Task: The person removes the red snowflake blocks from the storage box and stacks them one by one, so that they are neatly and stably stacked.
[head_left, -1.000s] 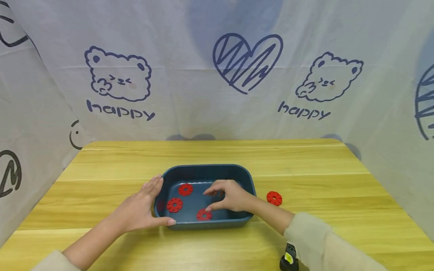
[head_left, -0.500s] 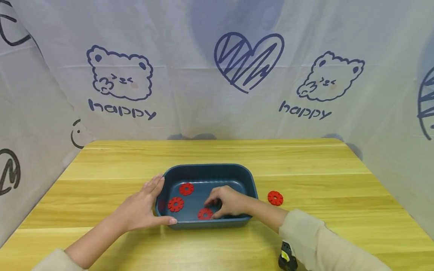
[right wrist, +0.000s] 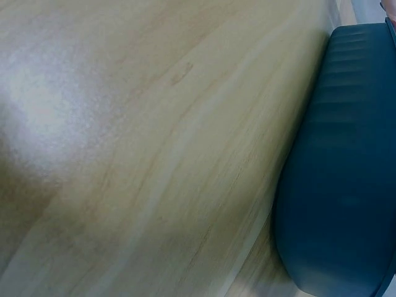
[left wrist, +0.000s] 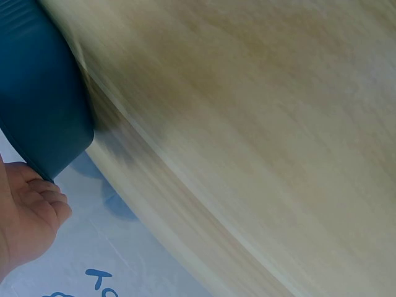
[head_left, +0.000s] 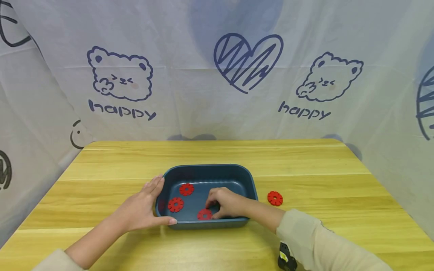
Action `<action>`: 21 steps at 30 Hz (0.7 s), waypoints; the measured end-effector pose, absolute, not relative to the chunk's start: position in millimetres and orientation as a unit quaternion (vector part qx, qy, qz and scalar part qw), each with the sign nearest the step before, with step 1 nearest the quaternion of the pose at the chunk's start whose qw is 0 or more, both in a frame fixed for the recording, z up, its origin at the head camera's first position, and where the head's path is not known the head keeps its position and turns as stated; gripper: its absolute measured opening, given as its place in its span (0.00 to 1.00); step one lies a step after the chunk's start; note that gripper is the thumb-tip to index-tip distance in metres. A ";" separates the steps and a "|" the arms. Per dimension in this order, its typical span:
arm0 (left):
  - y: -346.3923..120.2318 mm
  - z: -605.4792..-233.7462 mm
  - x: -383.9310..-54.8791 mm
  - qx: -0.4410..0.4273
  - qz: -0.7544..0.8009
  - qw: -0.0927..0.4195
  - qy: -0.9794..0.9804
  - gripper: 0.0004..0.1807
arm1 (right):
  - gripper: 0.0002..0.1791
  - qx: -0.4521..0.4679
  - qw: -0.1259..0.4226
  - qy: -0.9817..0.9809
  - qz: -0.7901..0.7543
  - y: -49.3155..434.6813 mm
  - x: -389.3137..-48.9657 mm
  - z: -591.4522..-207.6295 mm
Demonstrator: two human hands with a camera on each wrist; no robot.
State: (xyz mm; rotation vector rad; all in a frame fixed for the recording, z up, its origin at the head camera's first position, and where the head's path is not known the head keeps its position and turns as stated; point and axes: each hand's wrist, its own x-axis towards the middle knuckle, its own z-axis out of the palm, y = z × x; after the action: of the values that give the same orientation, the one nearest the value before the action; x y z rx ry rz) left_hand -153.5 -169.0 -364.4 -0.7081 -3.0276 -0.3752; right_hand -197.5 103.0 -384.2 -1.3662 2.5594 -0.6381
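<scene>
A dark blue rectangular bin stands on the table. My left hand rests on its left end, fingers along the side and thumb on the front rim; the left wrist view shows that hand at the bin's rim. Inside lie red notched snowflake discs: one toward the back, one at the left, one near the front wall. My right hand reaches in, curled fingers and thumb at the front disc's upper and right edges. The exact fingertip contact is partly hidden.
Another red snowflake disc lies on the wooden table right of the bin. A black device with a yellow mark hangs at the right sleeve. A printed cloth hangs behind the table.
My right hand has lowered into the bin, and its spread fingers have curled closer to the front disc. My left hand has stayed on the bin's left end.
</scene>
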 end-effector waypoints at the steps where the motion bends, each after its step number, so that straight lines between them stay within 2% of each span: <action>1: -169.2 -365.0 -153.8 -0.224 -0.120 0.003 -0.967 0.63 | 0.13 -0.457 0.085 0.859 -0.214 102.8 -197.5 -384.4; 21: -169.4 -362.2 -153.3 -0.231 -0.118 0.007 -0.966 0.63 | 0.07 -0.452 0.077 0.864 -0.208 99.4 -198.1 -383.2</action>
State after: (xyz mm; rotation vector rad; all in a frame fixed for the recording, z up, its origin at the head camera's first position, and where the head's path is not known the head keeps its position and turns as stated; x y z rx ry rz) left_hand -153.3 -169.4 -362.2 -0.7213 -3.0212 -0.3681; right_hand -198.1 99.4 -383.2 -1.3550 2.5874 -0.6241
